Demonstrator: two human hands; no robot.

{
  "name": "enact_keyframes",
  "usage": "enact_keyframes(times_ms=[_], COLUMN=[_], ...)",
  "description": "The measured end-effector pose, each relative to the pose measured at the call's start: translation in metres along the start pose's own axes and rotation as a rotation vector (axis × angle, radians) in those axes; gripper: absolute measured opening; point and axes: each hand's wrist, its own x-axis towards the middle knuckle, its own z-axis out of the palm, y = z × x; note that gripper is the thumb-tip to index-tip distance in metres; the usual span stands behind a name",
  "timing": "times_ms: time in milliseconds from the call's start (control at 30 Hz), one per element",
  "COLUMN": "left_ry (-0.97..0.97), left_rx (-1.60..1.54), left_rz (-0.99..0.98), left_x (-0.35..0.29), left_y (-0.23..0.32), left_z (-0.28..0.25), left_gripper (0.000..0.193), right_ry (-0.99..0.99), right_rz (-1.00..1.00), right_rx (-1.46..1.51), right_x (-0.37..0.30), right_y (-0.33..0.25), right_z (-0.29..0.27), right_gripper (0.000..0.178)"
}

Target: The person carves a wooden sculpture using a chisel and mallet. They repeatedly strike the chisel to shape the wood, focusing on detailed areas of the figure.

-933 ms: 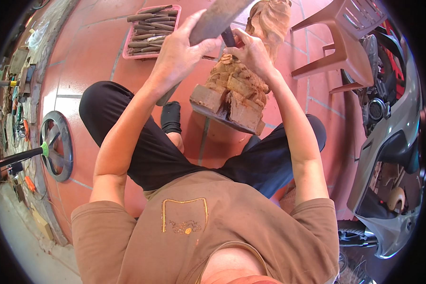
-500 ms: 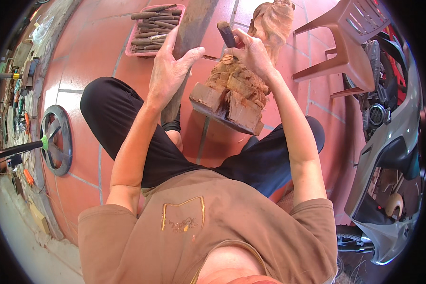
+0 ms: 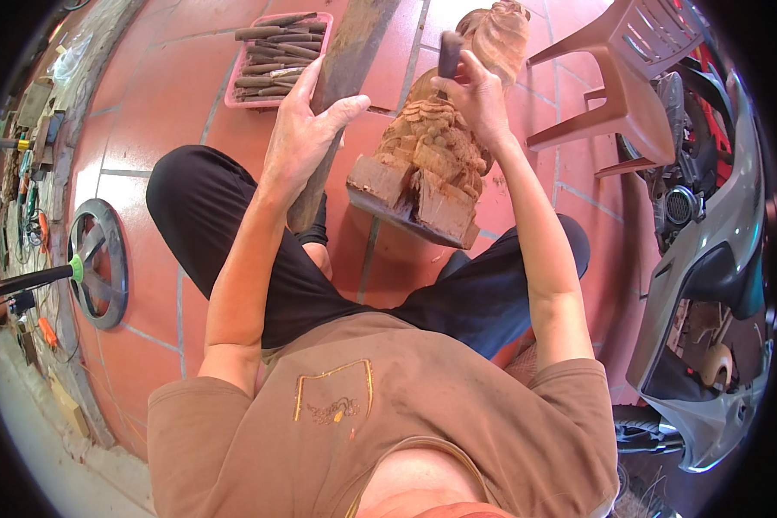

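Reddish-brown carved wooden figure (image 3: pixel 423 168), block-shaped base, lies tilted over the lap between both hands; long axis runs from the base, nearest the person's body, up and away toward the far tiles. Right hand (image 3: pixel 476 99) is closed around a dark-handled carving tool (image 3: pixel 450 53) held upright above the carving's far end; blade hidden behind fingers and wood, contact point not readable. Left hand (image 3: pixel 306 129) grips a long weathered grey wooden plank (image 3: pixel 341 95), fingers wrapped over its edge; plank slants from upper frame, where it is cut off, down past the knee, lower end hidden behind the wrist. Beyond the left hand, pink plastic tray of wood-handled chisels (image 3: pixel 272 56). Right of the right hand, brown plastic chair (image 3: pixel 630 95), partly cropped.
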Motion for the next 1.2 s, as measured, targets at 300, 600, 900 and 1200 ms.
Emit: enact_keyframes(times_ms=[300, 600, 900, 1200], left_ry=[-0.046, -0.016, -0.085, -0.045], left_rx=[0.021, 0.067, 0.182, -0.091], left_rz=[0.062, 0.054, -0.016, -0.073], left_x=[0.003, 0.002, 0.004, 0.001], left_y=[-0.012, -0.011, -0.011, 0.002], left_z=[0.005, 0.008, 0.01, 0.01], left_gripper=[0.067, 0.066, 0.067, 0.054], right_ry=[-0.16, -0.177, -0.118, 0.073], right_rz=[-0.014, -0.201, -0.108, 0.194], right_rx=[0.034, -0.105, -0.07, -0.028], right_x=[-0.001, -0.003, -0.001, -0.021], right_y=[-0.005, -0.009, 0.001, 0.003], right_z=[0.017, 0.023, 0.018, -0.072], right_gripper=[0.048, 0.052, 0.048, 0.049])
